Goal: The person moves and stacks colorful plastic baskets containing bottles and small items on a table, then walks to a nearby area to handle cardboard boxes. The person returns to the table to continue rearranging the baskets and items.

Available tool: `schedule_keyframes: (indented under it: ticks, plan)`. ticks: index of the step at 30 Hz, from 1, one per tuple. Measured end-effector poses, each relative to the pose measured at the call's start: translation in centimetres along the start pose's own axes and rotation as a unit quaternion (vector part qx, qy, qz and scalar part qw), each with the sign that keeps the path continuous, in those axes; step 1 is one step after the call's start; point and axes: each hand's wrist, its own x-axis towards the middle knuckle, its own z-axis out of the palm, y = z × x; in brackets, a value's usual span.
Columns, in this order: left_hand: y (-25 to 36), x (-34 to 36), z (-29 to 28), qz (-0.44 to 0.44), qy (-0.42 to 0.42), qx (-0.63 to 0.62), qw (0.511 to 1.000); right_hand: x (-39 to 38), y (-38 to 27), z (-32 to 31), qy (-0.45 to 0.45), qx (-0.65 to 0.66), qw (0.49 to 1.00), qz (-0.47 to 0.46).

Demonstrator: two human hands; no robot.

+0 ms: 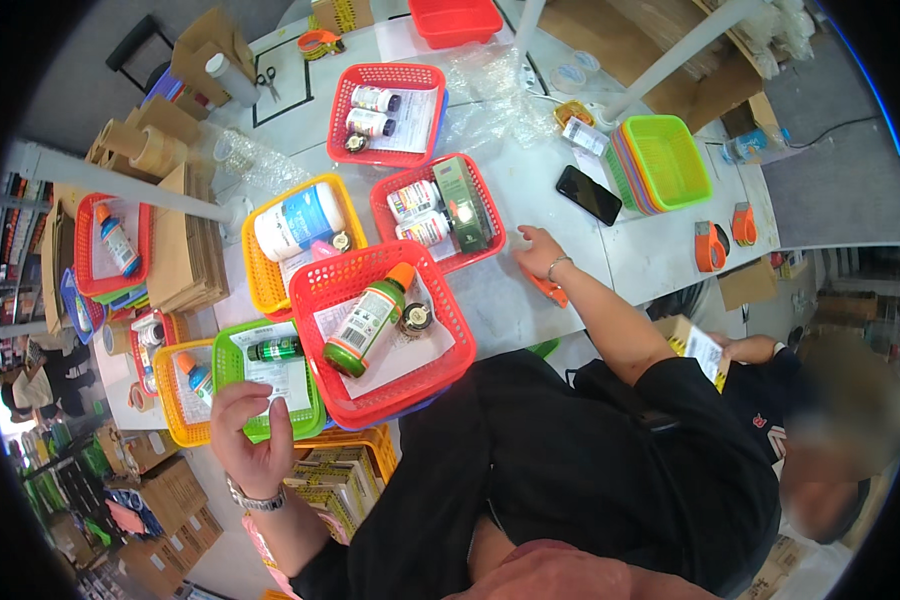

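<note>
My left hand hovers at the near edge of a green basket, thumb apart from the loosely bent fingers, holding nothing. In that basket lies a small dark green bottle on paper. Beside it, a red basket holds a green bottle with an orange cap, a round black-and-gold item and a paper sheet. My right hand is at the table's near edge, fingers apart, just above an orange tape dispenser; whether it touches the dispenser is unclear.
Further baskets hold bottles: a yellow one, a red one and another red one. A phone lies near stacked coloured baskets. White posts rise from the table. Another person holds a box at right.
</note>
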Motion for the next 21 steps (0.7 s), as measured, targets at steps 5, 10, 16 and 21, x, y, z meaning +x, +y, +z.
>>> schedule_keyframes:
  ticks: [5,10,16,21]
  plan:
    - [-2.5,-6.3,1.1,-0.152,0.024,0.014,0.988,-2.7,0.8,-0.7,-0.105,-0.169,0.98,-0.004]
    - [-3.5,-8.9,3.0,-0.219,0.069,-0.022,0.973,-4.3,2.3,0.3,-0.055,-0.206,0.977,-0.015]
    - [-3.4,-6.5,4.8,-0.182,0.052,-0.04,0.981,-6.3,6.4,-1.2,-0.128,-0.263,0.954,-0.06]
    - [-3.6,-5.1,6.9,-0.182,0.044,-0.078,0.979,-7.5,5.3,-2.6,-0.105,-0.188,0.976,-0.03]
